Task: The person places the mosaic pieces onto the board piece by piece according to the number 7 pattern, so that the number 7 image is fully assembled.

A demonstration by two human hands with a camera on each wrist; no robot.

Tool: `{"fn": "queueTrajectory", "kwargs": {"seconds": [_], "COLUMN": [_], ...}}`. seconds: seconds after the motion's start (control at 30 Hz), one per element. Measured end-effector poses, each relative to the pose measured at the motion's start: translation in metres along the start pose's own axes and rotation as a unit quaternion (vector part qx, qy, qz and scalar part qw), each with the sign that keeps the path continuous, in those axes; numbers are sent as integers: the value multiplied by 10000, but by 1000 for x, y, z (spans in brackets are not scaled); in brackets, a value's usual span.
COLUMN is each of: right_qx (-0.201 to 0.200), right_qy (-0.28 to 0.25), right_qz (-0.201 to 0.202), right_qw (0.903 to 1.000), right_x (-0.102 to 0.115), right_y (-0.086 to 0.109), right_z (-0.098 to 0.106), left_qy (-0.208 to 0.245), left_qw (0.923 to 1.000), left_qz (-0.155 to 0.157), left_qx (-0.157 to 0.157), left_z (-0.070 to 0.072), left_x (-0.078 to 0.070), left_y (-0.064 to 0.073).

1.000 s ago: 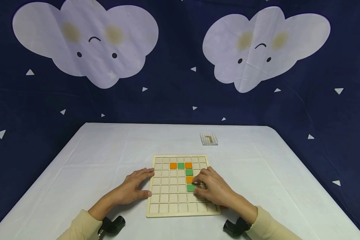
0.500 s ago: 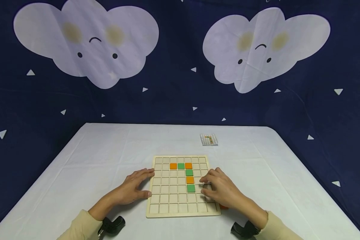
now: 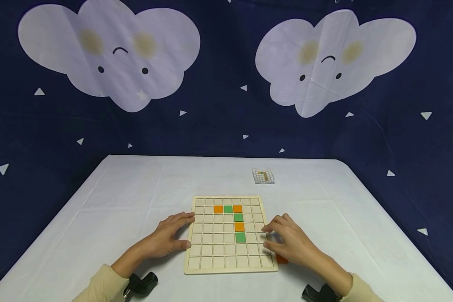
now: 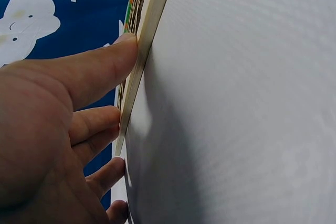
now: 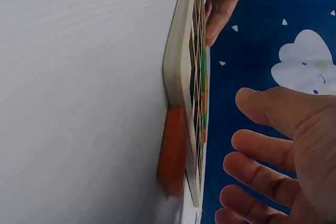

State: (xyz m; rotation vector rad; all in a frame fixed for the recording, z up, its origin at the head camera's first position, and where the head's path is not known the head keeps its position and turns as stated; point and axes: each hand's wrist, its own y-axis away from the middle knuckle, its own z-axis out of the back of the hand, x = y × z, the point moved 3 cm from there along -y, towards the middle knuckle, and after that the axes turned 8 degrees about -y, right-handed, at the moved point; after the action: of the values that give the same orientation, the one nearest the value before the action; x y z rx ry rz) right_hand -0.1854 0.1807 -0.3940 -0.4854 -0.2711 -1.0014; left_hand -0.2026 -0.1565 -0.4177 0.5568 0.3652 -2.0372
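Observation:
A wooden grid board [image 3: 213, 261] lies on the white table with orange and green square tiles in it. Across its second row run an orange tile [image 3: 218, 209], a green tile [image 3: 228, 209] and another orange one; below that last one, a green, an orange and a green tile [image 3: 240, 237] form a column. My left hand [image 3: 168, 236] rests its thumb and fingertips on the board's left edge, fingers spread. Over the right edge hovers my right hand [image 3: 292, 241], thumb and fingers apart, holding nothing. Beneath it, an orange piece [image 5: 173, 150] lies against the board's side.
Behind the board, toward the back of the table [image 3: 128, 188], lies a small card [image 3: 263, 176] printed with a grid and a coloured pattern. A dark blue cloth [image 3: 219, 126] with white clouds hangs beyond the table.
My right hand has moved right, away from the lowest green tile to the board's right edge, uncovering the column of tiles. The left hand has stayed in place.

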Motion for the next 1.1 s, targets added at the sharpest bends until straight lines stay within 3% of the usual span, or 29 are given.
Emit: {"fn": "queueTrajectory", "kwargs": {"seconds": [0.2, 0.43, 1.1], "right_qx": [-29, -222, 84], "right_qy": [91, 165, 65], "right_qz": [-29, 299, 315], "right_qw": [10000, 9992, 9994], "right_x": [-6, -9, -13], "right_y": [9, 19, 38], "right_z": [4, 7, 8], "left_qy": [-14, -17, -3], "left_qw": [10000, 10000, 10000], "left_qz": [-47, -45, -71], "left_qx": [-14, -6, -11], "left_z": [1, 1, 1], "left_x": [0, 0, -1], "left_y": [0, 0, 1]}}
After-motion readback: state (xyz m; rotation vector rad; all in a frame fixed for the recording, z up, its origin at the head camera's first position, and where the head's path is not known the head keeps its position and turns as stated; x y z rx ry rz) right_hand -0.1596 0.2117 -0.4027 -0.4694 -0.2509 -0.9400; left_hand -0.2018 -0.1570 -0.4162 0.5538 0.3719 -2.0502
